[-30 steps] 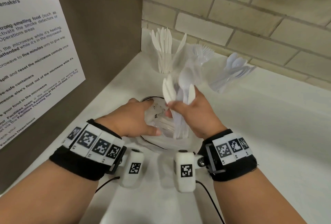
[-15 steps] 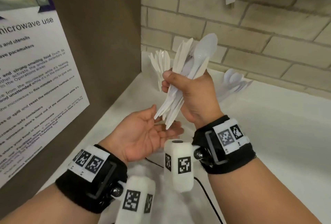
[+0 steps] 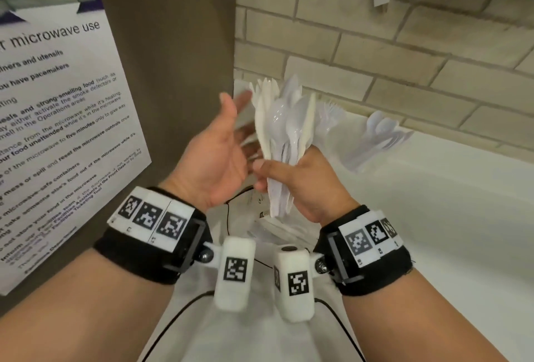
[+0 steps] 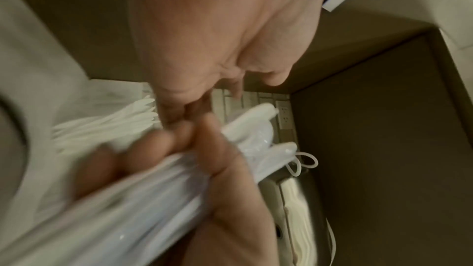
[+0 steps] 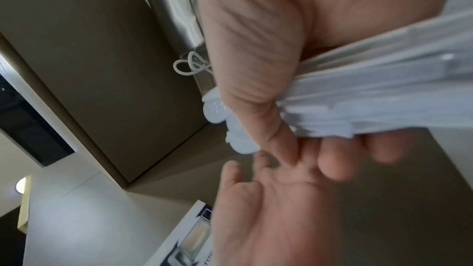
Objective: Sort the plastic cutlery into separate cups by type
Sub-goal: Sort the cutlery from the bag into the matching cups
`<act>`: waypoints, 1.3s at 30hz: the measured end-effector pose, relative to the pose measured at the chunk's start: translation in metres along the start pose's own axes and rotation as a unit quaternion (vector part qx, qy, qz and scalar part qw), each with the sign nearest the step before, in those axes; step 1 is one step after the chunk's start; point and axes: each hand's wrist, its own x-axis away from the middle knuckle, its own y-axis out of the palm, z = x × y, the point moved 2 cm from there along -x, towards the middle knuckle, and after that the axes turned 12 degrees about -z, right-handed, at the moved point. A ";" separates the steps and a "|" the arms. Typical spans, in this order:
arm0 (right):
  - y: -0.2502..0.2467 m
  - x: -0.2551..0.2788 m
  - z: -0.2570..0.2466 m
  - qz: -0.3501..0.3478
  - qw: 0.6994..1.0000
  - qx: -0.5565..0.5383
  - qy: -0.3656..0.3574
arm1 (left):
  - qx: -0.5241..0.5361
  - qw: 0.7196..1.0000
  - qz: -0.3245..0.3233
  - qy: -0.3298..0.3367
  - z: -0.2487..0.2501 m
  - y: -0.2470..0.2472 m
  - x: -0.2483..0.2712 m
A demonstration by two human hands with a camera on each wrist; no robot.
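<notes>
The right hand (image 3: pixel 303 185) is gripping a mixed bundle of white plastic cutlery (image 3: pixel 284 130) by the handles, fingers and thumb wrapped around them, heads fanning upward above the white counter (image 3: pixel 433 217). Spoons and knife blades are showing in the fan (whether any forks are mixed in, I cannot tell). The left hand (image 3: pixel 219 156) is hovering just beside the bundle, palm facing it, fingers spread wide and holding nothing.

Against the brick wall (image 3: pixel 375 58) the sorted cutlery is waiting: a group of knives (image 3: pixel 264 87) behind the bundle, forks (image 3: pixel 332 113) to its right, and spoons (image 3: pixel 384 133) further right; their cups are barely visible through the blur.

The step in hand seems to be picking one piece out of the bundle. The next move is calling for the left fingers to pinch a single head, slide it free without loosening the rest, and match it to its group.

Compared with half a second ago, the left hand is sitting higher, level with the heads rather than under the handle tips, and the bundle is standing more upright and lower in view
</notes>
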 end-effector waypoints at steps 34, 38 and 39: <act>0.011 0.011 0.024 -0.022 0.985 0.100 0.142 | -0.087 0.976 0.074 0.185 0.014 0.015 -0.001; 0.011 0.009 0.016 -0.015 0.989 0.083 0.120 | -0.086 0.995 -0.015 0.048 -0.009 0.012 0.004; 0.012 0.008 0.015 -0.019 0.989 0.092 0.118 | -0.127 0.991 -0.024 0.019 -0.014 0.015 0.005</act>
